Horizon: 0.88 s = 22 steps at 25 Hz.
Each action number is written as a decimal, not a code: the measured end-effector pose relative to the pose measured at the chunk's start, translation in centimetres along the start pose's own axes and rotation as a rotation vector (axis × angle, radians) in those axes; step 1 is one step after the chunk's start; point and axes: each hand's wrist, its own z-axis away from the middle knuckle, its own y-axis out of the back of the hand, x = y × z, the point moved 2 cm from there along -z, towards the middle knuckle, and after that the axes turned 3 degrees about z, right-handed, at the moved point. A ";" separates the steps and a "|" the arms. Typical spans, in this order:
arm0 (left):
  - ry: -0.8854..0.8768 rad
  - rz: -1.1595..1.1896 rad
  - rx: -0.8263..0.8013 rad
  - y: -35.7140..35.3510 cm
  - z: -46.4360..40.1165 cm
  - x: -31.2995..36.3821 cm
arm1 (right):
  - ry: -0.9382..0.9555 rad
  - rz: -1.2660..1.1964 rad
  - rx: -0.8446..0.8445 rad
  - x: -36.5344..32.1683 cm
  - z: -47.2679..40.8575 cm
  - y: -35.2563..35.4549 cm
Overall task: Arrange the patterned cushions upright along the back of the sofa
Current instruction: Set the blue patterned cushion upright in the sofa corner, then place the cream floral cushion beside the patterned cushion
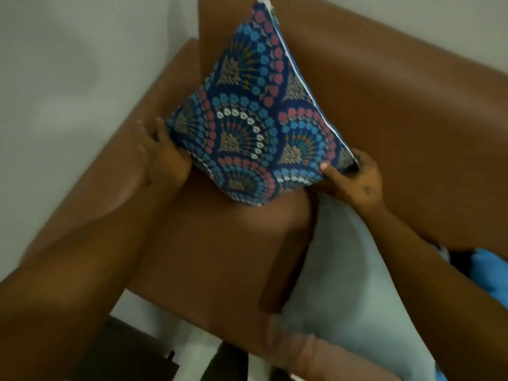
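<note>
A dark blue cushion (255, 116) with blue, pink and white fan-shaped flower patterns stands on one corner in the corner of a brown leather sofa (398, 111), leaning against the backrest. My left hand (162, 155) grips its lower left corner beside the sofa's armrest (154, 119). My right hand (354, 177) holds its lower right corner, thumb pressed on the front face. A white piping seam runs along the cushion's right edge.
A pale grey cushion or cloth (343, 284) lies on the seat under my right forearm. Something bright blue (492, 273) shows at the right edge. A grey wall (68, 78) stands left of the sofa, with dark furniture (123, 353) on the floor below.
</note>
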 end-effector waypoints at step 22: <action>-0.339 0.195 -0.718 -11.3 31.9 8.6 | 0.059 0.317 -0.277 25.7 11.0 24.9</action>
